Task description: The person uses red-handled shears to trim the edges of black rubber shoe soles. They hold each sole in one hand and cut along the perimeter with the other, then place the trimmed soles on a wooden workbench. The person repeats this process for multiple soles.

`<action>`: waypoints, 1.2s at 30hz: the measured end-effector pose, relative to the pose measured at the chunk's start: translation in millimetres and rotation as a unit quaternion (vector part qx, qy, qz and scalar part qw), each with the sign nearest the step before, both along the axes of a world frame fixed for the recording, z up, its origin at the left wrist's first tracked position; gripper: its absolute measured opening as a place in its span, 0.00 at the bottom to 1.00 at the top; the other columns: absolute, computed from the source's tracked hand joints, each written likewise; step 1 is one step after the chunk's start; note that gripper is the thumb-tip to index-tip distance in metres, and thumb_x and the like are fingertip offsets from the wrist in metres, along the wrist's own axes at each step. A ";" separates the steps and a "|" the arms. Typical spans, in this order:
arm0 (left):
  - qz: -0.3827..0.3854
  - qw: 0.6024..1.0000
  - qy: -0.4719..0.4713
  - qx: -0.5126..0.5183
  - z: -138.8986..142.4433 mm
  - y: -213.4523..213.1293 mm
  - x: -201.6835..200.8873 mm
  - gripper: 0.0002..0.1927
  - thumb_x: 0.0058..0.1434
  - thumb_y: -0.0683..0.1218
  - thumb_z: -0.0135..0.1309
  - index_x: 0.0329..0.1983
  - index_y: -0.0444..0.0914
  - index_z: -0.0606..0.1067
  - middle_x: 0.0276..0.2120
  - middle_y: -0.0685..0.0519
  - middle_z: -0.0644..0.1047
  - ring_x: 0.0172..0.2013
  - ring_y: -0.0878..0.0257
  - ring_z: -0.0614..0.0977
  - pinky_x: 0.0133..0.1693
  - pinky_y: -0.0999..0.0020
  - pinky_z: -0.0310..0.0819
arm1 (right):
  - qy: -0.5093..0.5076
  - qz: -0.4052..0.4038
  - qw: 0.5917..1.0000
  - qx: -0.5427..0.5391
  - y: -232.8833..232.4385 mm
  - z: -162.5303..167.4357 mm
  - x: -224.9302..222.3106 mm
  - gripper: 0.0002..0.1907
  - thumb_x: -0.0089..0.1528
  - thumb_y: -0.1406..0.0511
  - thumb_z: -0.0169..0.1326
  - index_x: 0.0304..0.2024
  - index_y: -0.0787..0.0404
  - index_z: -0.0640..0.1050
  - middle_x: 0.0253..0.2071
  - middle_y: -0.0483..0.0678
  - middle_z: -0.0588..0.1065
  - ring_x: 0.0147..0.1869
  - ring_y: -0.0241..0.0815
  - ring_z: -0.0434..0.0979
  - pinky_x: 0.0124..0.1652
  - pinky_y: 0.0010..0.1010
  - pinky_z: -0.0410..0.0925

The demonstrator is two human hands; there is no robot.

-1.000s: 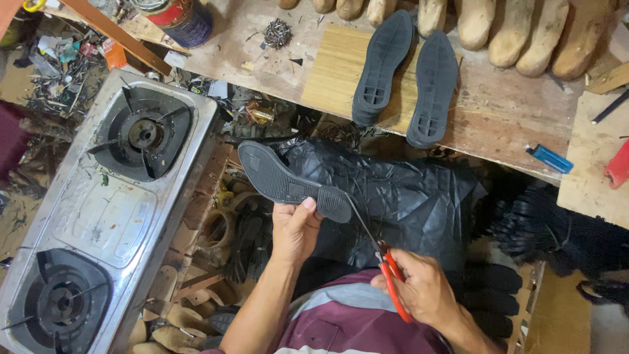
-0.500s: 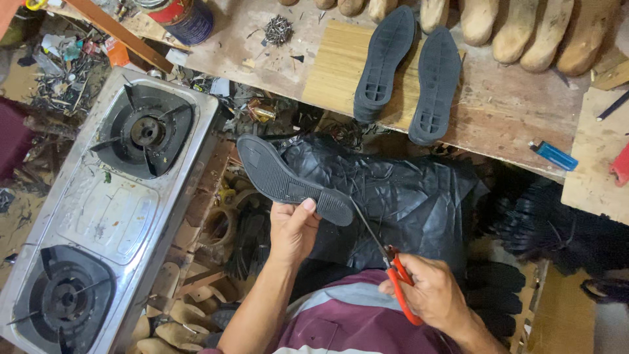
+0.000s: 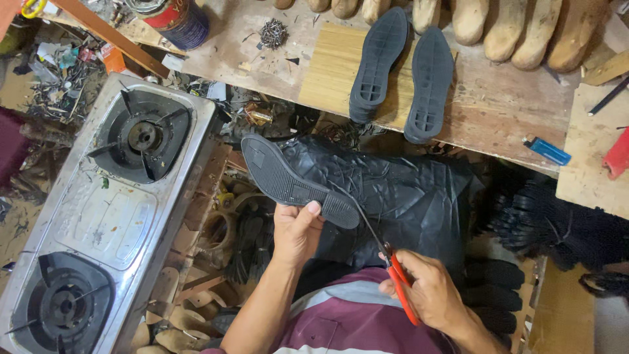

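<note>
L hand (image 3: 296, 231) grips a black shoe sole (image 3: 295, 183) near its heel end, held over a black plastic bag (image 3: 400, 196). R hand (image 3: 429, 292) closed on red-handled scissors (image 3: 386, 259), blades at the sole's heel edge. Two-burner gas stove (image 3: 98, 210) to the left. Two more soles (image 3: 403, 72) lie on the workbench (image 3: 498, 105) w/ a blue lighter (image 3: 548, 150).

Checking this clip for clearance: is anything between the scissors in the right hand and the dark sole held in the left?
Nothing visible. The scissors in the right hand already meet the heel edge of the sole, which the left hand grips over the black plastic sheet.
</note>
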State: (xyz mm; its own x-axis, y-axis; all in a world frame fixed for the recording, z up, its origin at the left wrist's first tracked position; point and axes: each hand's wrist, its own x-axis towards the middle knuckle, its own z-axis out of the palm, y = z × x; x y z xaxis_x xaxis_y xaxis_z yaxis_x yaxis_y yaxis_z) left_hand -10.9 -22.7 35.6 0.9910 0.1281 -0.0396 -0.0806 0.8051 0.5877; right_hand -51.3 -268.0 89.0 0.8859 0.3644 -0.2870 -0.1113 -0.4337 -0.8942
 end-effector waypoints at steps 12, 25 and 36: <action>-0.043 0.997 0.021 0.062 -8.2 25.5 2.8 0.21 0.63 0.33 0.57 0.59 0.34 0.69 0.49 0.48 0.79 0.47 0.58 0.81 0.50 0.60 0.77 | -0.073 0.049 0.994 -0.060 -21.3 -6.8 6.2 0.17 0.49 0.64 0.70 0.36 0.66 0.80 0.18 0.48 0.80 0.18 0.35 0.80 0.21 0.29 0.69; -0.067 0.995 0.015 0.072 -13.6 13.7 12.5 0.24 0.61 0.34 0.58 0.61 0.35 0.69 0.50 0.49 0.78 0.50 0.59 0.80 0.52 0.61 0.74 | 0.058 -0.002 0.998 0.017 -21.6 -14.8 -1.4 0.09 0.54 0.70 0.64 0.35 0.67 0.77 0.24 0.45 0.79 0.28 0.33 0.88 0.26 0.25 0.78; -0.105 0.981 -0.001 0.162 -17.7 18.6 13.7 0.23 0.62 0.33 0.59 0.61 0.33 0.70 0.52 0.50 0.78 0.53 0.61 0.79 0.58 0.62 0.73 | 0.001 0.010 0.999 0.044 -30.1 -29.1 -2.2 0.11 0.55 0.70 0.65 0.39 0.68 0.79 0.24 0.44 0.84 0.26 0.31 0.86 0.27 0.25 0.77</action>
